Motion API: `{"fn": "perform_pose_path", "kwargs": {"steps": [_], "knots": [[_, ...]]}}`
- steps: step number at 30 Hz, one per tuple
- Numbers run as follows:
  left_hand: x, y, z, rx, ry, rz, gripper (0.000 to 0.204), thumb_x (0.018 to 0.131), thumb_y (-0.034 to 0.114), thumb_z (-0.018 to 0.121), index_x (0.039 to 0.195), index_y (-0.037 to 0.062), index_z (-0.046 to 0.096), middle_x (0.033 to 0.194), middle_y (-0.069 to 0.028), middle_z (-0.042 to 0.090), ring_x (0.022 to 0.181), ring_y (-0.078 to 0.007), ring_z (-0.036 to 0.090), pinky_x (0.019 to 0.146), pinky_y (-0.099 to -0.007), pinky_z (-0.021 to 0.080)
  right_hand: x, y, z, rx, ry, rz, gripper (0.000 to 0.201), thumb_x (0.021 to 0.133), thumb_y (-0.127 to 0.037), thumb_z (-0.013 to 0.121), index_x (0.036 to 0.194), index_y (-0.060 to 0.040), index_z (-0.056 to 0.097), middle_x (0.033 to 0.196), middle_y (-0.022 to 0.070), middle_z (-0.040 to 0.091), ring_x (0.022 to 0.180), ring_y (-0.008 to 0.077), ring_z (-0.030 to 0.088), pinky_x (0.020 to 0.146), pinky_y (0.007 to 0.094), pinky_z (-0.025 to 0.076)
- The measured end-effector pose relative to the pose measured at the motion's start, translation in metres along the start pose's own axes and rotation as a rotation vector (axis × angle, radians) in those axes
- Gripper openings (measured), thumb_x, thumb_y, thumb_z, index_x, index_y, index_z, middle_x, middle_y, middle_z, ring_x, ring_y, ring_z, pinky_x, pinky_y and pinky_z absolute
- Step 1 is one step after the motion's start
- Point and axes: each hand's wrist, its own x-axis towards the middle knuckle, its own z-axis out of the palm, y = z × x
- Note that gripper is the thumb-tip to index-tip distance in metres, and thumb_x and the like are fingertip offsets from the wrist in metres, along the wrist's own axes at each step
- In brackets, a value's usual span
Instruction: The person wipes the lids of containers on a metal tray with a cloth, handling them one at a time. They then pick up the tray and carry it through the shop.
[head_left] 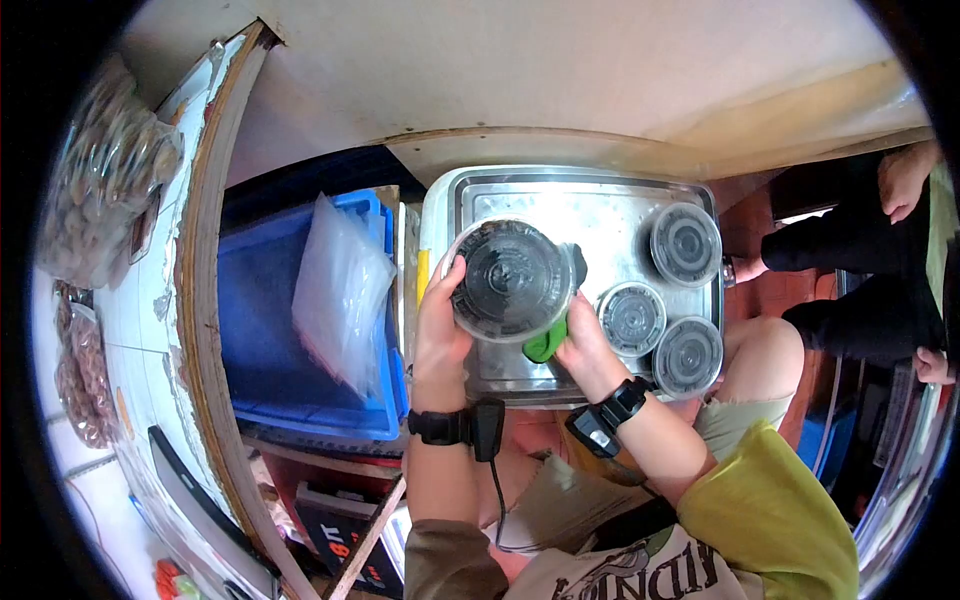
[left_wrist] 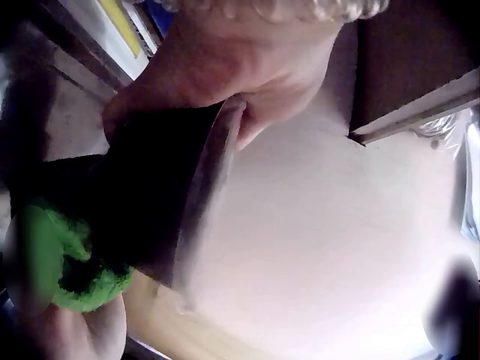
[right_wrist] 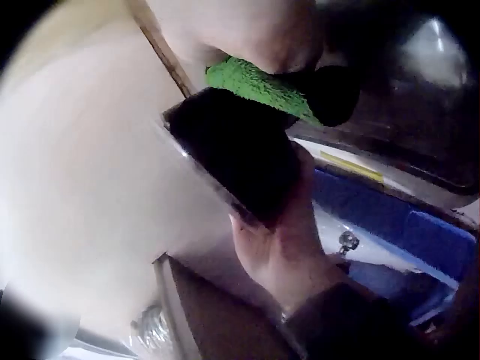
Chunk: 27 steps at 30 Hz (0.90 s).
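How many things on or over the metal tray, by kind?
Lidded round containers resting on the metal tray: 3 ()
Round container held by the left hand: 1
Green cloth in the right hand: 1
Total: 5

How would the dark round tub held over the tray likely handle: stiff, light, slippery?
The tub looks like thin plastic, so probably light and slightly flexible. The left hand grips its side alone, suggesting little weight. Its glossy wall may be slippery while the right hand presses the green cloth against it.
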Motion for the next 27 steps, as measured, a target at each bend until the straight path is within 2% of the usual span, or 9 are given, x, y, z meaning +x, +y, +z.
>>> {"fn": "perform_pose_path", "kwargs": {"steps": [2, 3, 8, 9, 11, 14, 15, 17, 27], "knots": [[0.008, -0.005, -0.007, -0.017, 0.053, 0.007, 0.035, 0.097, 0.018, 0.047, 0.127, -0.0011, 0.051, 0.121, -0.0108, 0.059, 0.108, -0.02, 0.058, 0.094, -0.0337, 0.045, -0.012, 0.004, -0.006, -0.048, 0.016, 0.019, 0.023, 0.096, -0.009, 0.048, 0.118, -0.0005, 0.05, 0.106, 0.0136, 0.061, 0.095, 0.0238, 0.062, 0.083, 0.036, 0.053], [0.013, -0.007, -0.009, -0.033, 0.104, 0.014, 0.035, 0.098, 0.019, 0.047, 0.126, -0.0005, 0.051, 0.12, -0.0107, 0.059, 0.108, -0.0199, 0.058, 0.094, -0.034, 0.045, -0.024, 0.008, -0.003, -0.104, 0.185, 0.014, 0.029, 0.094, -0.009, 0.051, 0.121, 0.0001, 0.048, 0.104, 0.0132, 0.061, 0.095, 0.0243, 0.061, 0.078, 0.0346, 0.053], [0.029, -0.017, -0.014, -0.057, 0.007, 0.082, 0.036, 0.096, 0.022, 0.049, 0.126, 0.0016, 0.052, 0.12, -0.0104, 0.06, 0.107, -0.0215, 0.059, 0.094, -0.0368, 0.045, -0.035, 0.032, -0.076, -1.699, -0.19, -0.346, 0.045, 0.081, -0.016, 0.066, 0.118, 0.0038, 0.05, 0.107, 0.0231, 0.054, 0.106, 0.0348, 0.051, 0.093, 0.0422, 0.041], [0.032, -0.02, -0.016, -0.112, -0.023, 0.074, 0.035, 0.098, 0.019, 0.046, 0.126, 0.0006, 0.05, 0.119, -0.0105, 0.06, 0.106, -0.0204, 0.059, 0.093, -0.035, 0.046, -0.041, 0.022, -0.063, -1.701, -0.192, -0.343, 0.045, 0.081, -0.016, 0.066, 0.118, 0.0038, 0.05, 0.107, 0.0231, 0.054, 0.106, 0.0348, 0.051, 0.093, 0.0422, 0.041], [0.039, -0.028, -0.018, -0.15, 0.007, 0.078, 0.034, 0.097, 0.019, 0.047, 0.126, 0.0005, 0.05, 0.119, -0.0106, 0.06, 0.106, -0.0206, 0.059, 0.093, -0.0351, 0.046, -0.032, 0.002, -0.038, -1.511, -0.031, -0.681, 0.041, 0.084, -0.017, 0.063, 0.118, 0.0023, 0.05, 0.105, 0.0204, 0.053, 0.102, 0.0315, 0.05, 0.088, 0.0405, 0.042], [0.058, -0.044, -0.019, -0.175, -0.017, 0.143, 0.034, 0.097, 0.017, 0.047, 0.126, 0.0007, 0.05, 0.119, -0.0108, 0.06, 0.106, -0.0209, 0.059, 0.093, -0.0353, 0.047, 0.012, -0.02, -0.005, -0.82, -0.002, -0.39, 0.041, 0.093, -0.02, 0.054, 0.128, -0.001, 0.044, 0.117, 0.0209, 0.052, 0.105, 0.0261, 0.052, 0.092, 0.0349, 0.04], [0.066, -0.05, -0.021, -0.159, -0.063, 0.202, 0.033, 0.097, 0.016, 0.047, 0.126, 0.001, 0.05, 0.119, -0.0108, 0.06, 0.106, -0.021, 0.06, 0.093, -0.0354, 0.047, 0.044, -0.017, -0.005, -0.742, -0.05, -0.455, 0.042, 0.094, -0.018, 0.052, 0.131, -0.0009, 0.041, 0.121, 0.0215, 0.054, 0.111, 0.0285, 0.053, 0.097, 0.0356, 0.039], [0.08, -0.058, -0.023, -0.166, -0.026, 0.203, 0.032, 0.097, 0.015, 0.048, 0.126, 0.0015, 0.05, 0.119, -0.0102, 0.059, 0.107, -0.0207, 0.059, 0.094, -0.0348, 0.046, 0.089, -0.01, -0.002, -0.974, -0.003, -0.698, 0.037, 0.095, -0.014, 0.052, 0.128, -0.0021, 0.043, 0.114, 0.0121, 0.057, 0.102, 0.0186, 0.053, 0.09, 0.028, 0.042], [0.102, -0.064, -0.032, 0.203, 0.119, 0.367, 0.038, 0.097, 0.018, 0.052, 0.13, 0.0008, 0.043, 0.118, -0.0091, 0.055, 0.106, -0.0189, 0.054, 0.093, -0.0299, 0.042, 0.101, -0.015, 0.005, -1.081, 0.078, -0.553, 0.037, 0.092, -0.01, 0.055, 0.125, 0.0018, 0.044, 0.115, 0.0201, 0.057, 0.11, 0.0252, 0.053, 0.095, 0.0323, 0.04]]}}
